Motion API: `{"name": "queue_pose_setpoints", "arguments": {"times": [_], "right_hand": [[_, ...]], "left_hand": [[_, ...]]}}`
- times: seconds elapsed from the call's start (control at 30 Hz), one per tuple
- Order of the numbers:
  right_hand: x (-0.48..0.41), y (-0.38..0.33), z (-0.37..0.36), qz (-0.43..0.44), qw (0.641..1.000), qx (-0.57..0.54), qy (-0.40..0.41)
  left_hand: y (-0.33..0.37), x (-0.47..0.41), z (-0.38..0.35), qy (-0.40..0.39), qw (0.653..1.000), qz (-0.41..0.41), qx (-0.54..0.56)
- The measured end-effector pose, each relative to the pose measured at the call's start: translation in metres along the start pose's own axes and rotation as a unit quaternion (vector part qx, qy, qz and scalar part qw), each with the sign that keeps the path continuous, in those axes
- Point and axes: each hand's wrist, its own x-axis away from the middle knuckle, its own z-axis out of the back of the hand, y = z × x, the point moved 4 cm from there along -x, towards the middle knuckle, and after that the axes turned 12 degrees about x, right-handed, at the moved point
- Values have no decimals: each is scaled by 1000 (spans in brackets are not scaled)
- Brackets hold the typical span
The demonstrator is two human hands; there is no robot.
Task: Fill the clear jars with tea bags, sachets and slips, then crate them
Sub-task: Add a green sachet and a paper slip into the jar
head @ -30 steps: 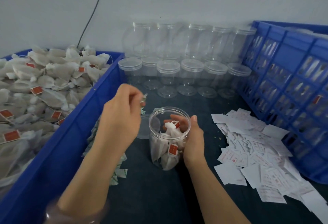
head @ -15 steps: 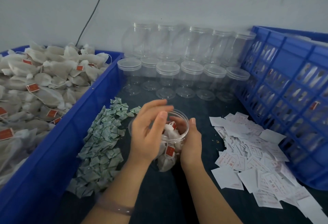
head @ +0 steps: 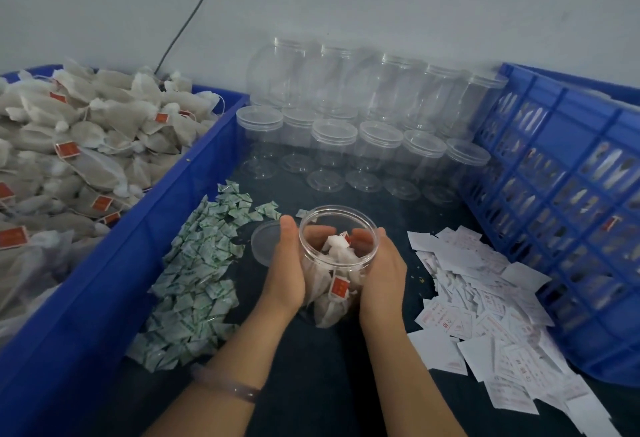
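A clear open jar [head: 337, 249] stands on the dark table, partly filled with tea bags that carry red tags. My left hand [head: 285, 272] grips its left side, fingers curled round the far wall. My right hand [head: 382, 274] grips its right side the same way. The jar's clear lid [head: 261, 241] lies flat just left of it. A pile of green and white sachets [head: 197, 274] spreads to the left. White paper slips [head: 485, 305] are heaped to the right.
A blue bin [head: 145, 235] heaped with tea bags [head: 79, 145] fills the left. A blue slatted crate [head: 568, 215] holding filled jars stands at the right. Several empty lidded jars [head: 356, 145] are stacked in two rows against the wall, where a black cable hangs.
My left hand came down from above the jar mouth, where it held a sachet a second ago, and now grips the jar's left side. The right hand kept its hold.
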Motion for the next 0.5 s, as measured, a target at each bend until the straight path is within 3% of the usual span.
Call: {"name": "queue_pose_setpoints", "arguments": {"times": [0.13,0.23,0.3,0.5], "right_hand": [[-14,-9,7,11,991,93,-94],[-42,-16,22,60,957,261,-114],[-58,-13,40,88,923,365,-80],[-71,3,101,64,865,495,61]], "left_hand": [[0,-2,2,10,1000,-21,-4],[-2,-4,4,13,1000,-17,0],[-4,-5,6,12,1000,-19,-6],[-7,-8,5,13,1000,-13,-8]]}}
